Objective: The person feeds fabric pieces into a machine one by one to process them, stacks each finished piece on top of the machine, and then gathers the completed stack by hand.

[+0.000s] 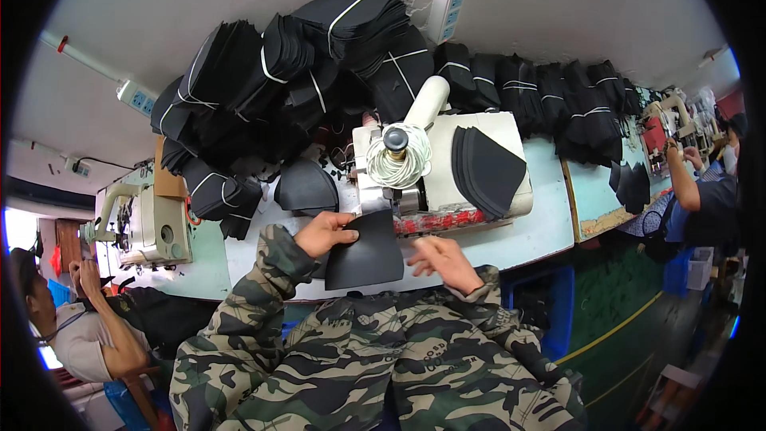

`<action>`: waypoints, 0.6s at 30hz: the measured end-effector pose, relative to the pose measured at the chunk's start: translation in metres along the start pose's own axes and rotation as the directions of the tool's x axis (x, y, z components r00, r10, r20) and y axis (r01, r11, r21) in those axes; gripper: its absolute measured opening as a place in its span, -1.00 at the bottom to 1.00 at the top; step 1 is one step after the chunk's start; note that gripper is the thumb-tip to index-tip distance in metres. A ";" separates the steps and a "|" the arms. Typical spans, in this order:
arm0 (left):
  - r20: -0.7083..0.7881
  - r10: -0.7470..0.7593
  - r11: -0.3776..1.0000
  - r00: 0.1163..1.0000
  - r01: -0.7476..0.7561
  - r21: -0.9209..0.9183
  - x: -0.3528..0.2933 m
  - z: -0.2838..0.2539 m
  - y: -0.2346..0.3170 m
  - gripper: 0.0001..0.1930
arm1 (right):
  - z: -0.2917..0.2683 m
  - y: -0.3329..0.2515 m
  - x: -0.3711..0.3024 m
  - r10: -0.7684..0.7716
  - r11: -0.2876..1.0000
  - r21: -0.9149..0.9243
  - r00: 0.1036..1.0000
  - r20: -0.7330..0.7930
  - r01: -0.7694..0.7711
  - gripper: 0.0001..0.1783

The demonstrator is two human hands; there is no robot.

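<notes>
My left hand (325, 233) is closed on the upper left edge of a black curved panel (365, 255), its thumb on top. The panel is held tilted at the front of a machine (383, 191) with a round dark knob. My right hand (448, 263) is just right of the panel, apart from it, with its fingers loosely stretched and slightly blurred. On the machine's pale bed lies a fanned stack of black panels (488, 172). Another stack of black panels (306, 187) sits on the table, left of the machine.
Tied bundles of black panels (231, 64) pile up behind the machine, with more bundles (523, 96) to the right. A coil of white cord (403, 164) hangs around the knob. A blue bin (562, 311) stands below the table. People work at machines on both sides.
</notes>
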State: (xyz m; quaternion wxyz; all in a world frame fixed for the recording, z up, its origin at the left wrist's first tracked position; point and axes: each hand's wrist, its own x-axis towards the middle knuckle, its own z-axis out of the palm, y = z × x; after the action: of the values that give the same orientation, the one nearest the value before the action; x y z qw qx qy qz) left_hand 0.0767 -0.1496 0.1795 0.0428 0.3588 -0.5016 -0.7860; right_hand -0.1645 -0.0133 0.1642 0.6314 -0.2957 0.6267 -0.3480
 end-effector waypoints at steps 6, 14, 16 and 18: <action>-0.043 -0.124 0.992 0.991 0.122 -0.033 0.015 0.006 0.000 -0.74 | 0.031 -0.022 0.011 -0.398 0.869 -0.320 0.917 0.003 0.378 -0.79; -0.127 -0.098 0.990 0.987 0.110 0.091 0.026 -0.001 0.004 -0.73 | 0.005 -0.052 0.015 -0.541 0.746 -0.525 0.833 -0.118 0.410 -0.84; -0.125 -0.114 0.979 0.986 0.133 0.157 0.030 -0.003 0.004 -0.72 | -0.002 -0.051 0.018 -0.541 0.740 -0.541 0.832 -0.125 0.400 -0.84; -0.115 -0.124 0.983 0.986 0.137 0.119 0.032 -0.008 -0.001 -0.73 | -0.005 -0.052 0.018 -0.521 0.739 -0.558 0.846 -0.116 0.378 -0.79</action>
State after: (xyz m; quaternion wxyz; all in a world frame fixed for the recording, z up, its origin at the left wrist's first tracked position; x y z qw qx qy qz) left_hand 0.0580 -0.1688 0.1599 -0.0048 0.4346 -0.5229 -0.7333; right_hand -0.1737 -0.0580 0.1958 0.3353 -0.5476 0.6835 -0.3472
